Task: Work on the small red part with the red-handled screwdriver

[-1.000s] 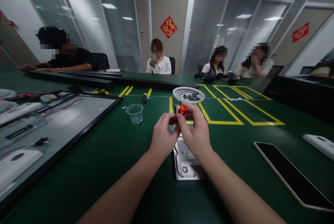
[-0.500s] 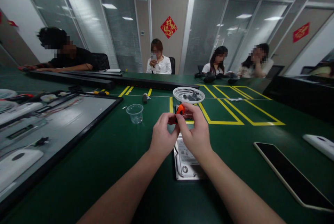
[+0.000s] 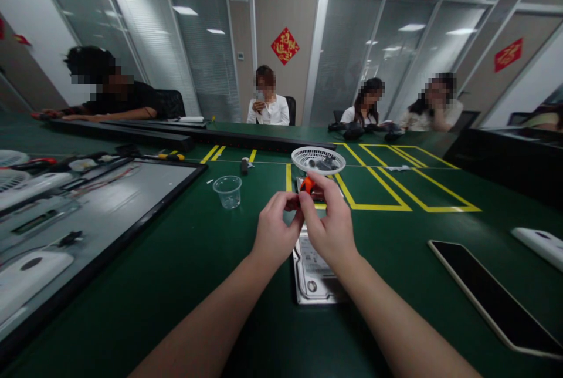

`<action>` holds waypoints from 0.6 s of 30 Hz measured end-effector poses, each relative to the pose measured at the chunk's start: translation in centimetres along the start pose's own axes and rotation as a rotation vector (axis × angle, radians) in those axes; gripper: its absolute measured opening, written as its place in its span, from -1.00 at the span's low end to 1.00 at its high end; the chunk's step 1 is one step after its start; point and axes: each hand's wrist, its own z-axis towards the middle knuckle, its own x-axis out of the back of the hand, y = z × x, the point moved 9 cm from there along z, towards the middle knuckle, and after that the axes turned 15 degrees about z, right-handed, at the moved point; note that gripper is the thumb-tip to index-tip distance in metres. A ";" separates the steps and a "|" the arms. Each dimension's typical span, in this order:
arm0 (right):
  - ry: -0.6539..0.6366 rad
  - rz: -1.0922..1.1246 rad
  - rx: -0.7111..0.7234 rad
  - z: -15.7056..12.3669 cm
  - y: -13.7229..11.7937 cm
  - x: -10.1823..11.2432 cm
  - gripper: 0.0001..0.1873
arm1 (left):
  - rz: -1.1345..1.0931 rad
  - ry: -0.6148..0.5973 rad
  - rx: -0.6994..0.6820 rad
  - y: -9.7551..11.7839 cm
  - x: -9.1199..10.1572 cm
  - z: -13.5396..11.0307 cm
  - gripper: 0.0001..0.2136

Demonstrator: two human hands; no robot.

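Note:
My right hand [image 3: 333, 225] is closed, its thumb and fingers pinching a small orange-and-black tool [image 3: 307, 185], perhaps a screwdriver handle; most of it is hidden by the fingers. Close against it, my left hand [image 3: 277, 228] has its fingertips pressed together, and what they grip cannot be made out. Both hands are raised over a silver hard drive [image 3: 313, 275], which lies flat on the green table and is partly covered by the right hand and forearm. Just beyond the fingers a second flat metal piece [image 3: 336, 191] shows in part.
A clear plastic cup [image 3: 227, 192] stands left of the hands, and a white basket [image 3: 318, 160] with dark parts is beyond them. A large panel [image 3: 162, 181] fills the left side. A phone [image 3: 492, 296] lies at right. Several people sit across the table.
The orange-and-black tool has turned slightly between the fingers, and the fingertips of both hands have shifted a little. The hard drive and cup have stayed put.

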 end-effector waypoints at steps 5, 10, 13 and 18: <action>-0.029 0.030 0.003 -0.1 -0.1 -0.4 -0.60 | -0.017 -0.005 0.007 0.0 -0.1 -0.1 -0.87; -0.013 -0.006 0.023 0.0 -0.3 -0.1 -0.62 | 0.015 0.025 0.011 -0.2 0.1 0.0 -0.84; -0.020 0.011 0.027 -0.1 -0.4 -0.2 -0.62 | 0.014 0.001 0.003 0.0 0.0 0.1 -0.88; -0.031 0.050 0.002 -0.2 0.0 -0.4 -0.60 | 0.010 -0.016 -0.017 0.4 0.0 0.1 -0.87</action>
